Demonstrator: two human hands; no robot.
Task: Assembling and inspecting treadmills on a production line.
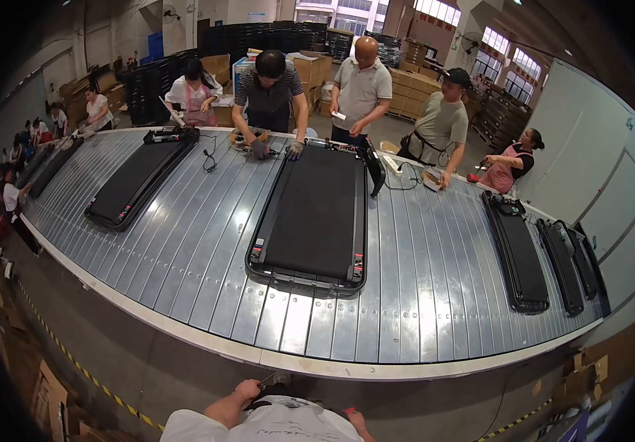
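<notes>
My left hand is closed at the lower edge, short of the table's near rim. A thin metal rod sticks out of it toward the right; its kind is too small to make out. My right hand hangs low by my side, mostly hidden, with a small red patch at its fingers. Ahead on the slatted metal conveyor lies a black treadmill deck, out of reach of both hands. Across from me, a co-worker's gloved hands work at its far end.
More treadmill decks lie on the conveyor, one to the left and several to the right. Several co-workers stand along the far side. A white power strip and cables rest near the far edge. Cardboard is stacked at the lower right.
</notes>
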